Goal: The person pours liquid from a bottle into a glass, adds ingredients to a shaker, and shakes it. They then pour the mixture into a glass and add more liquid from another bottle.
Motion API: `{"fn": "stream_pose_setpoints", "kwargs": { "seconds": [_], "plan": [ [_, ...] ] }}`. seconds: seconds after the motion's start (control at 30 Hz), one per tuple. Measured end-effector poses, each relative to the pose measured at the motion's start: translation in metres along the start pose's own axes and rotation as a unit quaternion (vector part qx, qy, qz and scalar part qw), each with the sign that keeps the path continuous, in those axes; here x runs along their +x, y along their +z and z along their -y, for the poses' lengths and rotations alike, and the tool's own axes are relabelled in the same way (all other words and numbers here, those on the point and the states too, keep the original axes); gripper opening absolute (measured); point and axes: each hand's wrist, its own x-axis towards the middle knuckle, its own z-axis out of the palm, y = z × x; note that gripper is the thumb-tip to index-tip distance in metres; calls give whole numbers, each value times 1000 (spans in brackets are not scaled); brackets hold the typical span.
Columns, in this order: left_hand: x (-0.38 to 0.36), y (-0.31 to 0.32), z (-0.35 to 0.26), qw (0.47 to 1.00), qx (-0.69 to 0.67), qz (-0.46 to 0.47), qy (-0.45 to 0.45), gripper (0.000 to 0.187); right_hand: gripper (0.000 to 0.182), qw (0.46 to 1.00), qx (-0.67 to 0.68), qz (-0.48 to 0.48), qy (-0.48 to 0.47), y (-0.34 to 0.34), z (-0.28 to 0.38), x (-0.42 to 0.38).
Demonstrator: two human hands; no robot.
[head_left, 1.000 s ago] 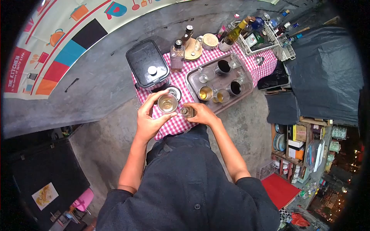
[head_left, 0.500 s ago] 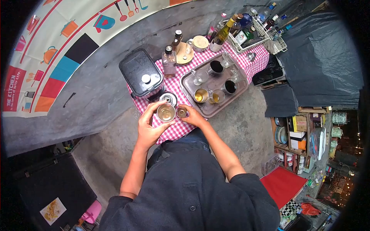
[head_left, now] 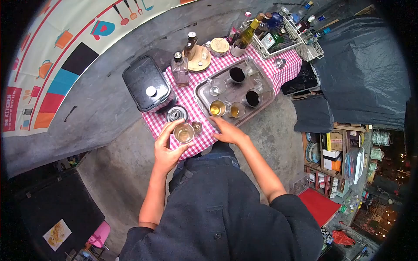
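Observation:
My left hand (head_left: 165, 147) curves around a round cup (head_left: 183, 133) with a pale, clear-looking inside, near the table's front edge. Right beside that cup, a small shot-glass-sized cup (head_left: 197, 127) stands on the checked cloth, free of both hands. My right hand (head_left: 228, 131) has its fingers stretched out at the near left edge of the brown tray (head_left: 235, 124), holding nothing. On the tray, two cups with amber liquid, a front one (head_left: 217, 108) and its neighbour (head_left: 237, 110), are nearest those fingers. Dark-filled cups (head_left: 253, 98) and clear glass mugs (head_left: 216, 87) stand behind.
A black lidded bin (head_left: 147, 82) stands at the left, with a round metal piece (head_left: 176, 114) before it. Behind are a square glass bottle (head_left: 180, 71), a wooden board (head_left: 199, 62), a wine bottle (head_left: 246, 38) and a bottle-filled white basket (head_left: 283, 48). Shelves (head_left: 331, 152) stand at the right.
My right hand has let go of the small cup and moved right to the tray's edge, its fingers now extended. The left hand keeps its cup; the whole view has shifted slightly.

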Motion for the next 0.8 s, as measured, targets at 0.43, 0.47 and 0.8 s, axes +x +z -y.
{"fn": "stream_pose_setpoints", "kwargs": {
  "seconds": [0.43,0.47,0.8],
  "plan": [
    [34,135,89,982,-151,-9,-115,61,94,987,-122,-102,20,-102,-68,-11],
    [34,141,98,985,-120,-20,-124,61,95,989,-118,-83,23,-102,-72,-6],
    [42,171,153,958,77,-168,-219,56,96,994,-101,12,-30,-104,-99,6]
  ]
}}
